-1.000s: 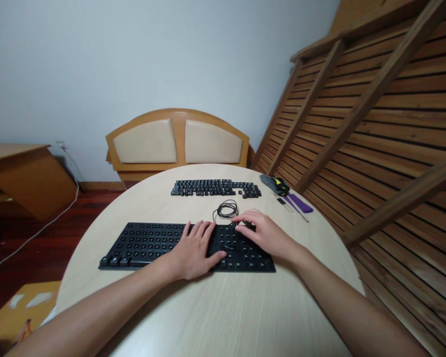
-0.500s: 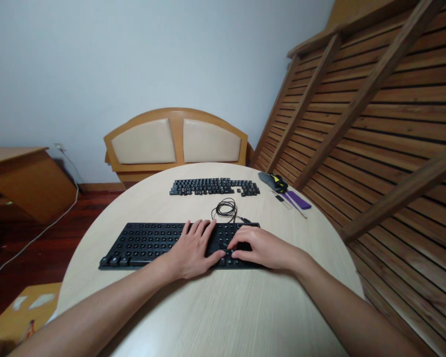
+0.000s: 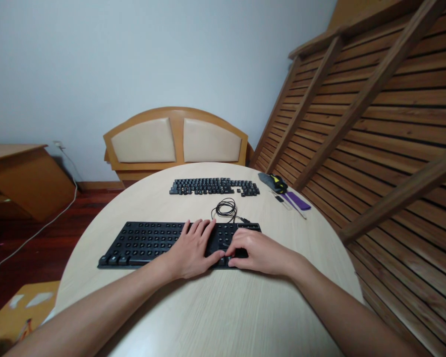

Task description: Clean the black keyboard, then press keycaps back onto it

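Note:
A black keyboard (image 3: 144, 255) lies flat on the table, most of its keycaps off and rows of bare key stems showing. A few keycaps (image 3: 113, 260) and the space bar remain on its near row. My left hand (image 3: 193, 250) rests spread over the middle of the keyboard, its fingers stretched toward the far edge. Over the right part, my right hand (image 3: 254, 250) is closed, thumb and index finger pinching a keycap near the arrow keys. The fingers hide most of that keycap. Beyond the keyboard, removed keycaps (image 3: 204, 186) stand in rows.
A coiled black cable (image 3: 226, 209) lies behind the keyboard. At the far right of the round table (image 3: 223, 312) are a grey and yellow-black bundle (image 3: 278, 183), a purple strip (image 3: 298, 201) and a thin tool (image 3: 295, 206). Wooden slats (image 3: 394, 148) lean at the right.
My right hand has moved slightly nearer and to the left, its fingertips now on the keyboard's near rows. The left hand stays in place.

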`<state>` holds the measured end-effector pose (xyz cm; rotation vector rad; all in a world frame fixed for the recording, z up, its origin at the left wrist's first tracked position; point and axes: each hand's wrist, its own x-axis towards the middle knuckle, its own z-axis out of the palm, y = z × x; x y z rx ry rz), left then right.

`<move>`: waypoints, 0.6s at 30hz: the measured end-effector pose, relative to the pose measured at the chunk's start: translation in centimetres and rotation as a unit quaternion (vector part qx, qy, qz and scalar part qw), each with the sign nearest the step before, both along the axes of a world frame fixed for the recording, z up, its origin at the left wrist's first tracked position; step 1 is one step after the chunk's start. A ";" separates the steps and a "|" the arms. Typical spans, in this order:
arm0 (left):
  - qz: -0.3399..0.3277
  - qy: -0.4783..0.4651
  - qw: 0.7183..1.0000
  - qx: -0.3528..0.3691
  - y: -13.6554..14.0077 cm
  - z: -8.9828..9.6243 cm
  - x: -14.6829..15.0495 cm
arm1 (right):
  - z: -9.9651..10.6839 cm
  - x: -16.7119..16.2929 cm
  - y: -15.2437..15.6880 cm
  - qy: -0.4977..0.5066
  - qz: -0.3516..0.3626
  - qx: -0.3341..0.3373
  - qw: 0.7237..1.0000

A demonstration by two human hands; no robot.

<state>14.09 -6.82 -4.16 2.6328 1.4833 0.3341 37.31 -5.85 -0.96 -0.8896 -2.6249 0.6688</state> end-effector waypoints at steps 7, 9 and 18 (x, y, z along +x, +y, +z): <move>0.002 -0.011 1.000 -0.007 -0.1 0.3 0.1 | -0.1 0.0 0.0 -0.009 -0.025 -0.003 1.000; 0.007 -0.011 1.000 -0.007 -0.1 0.3 0.2 | -0.2 0.0 0.1 -0.011 -0.040 -0.011 0.999; 0.024 -0.005 1.000 0.001 0.0 0.5 0.8 | -0.2 -0.1 0.3 0.004 -0.007 0.004 1.000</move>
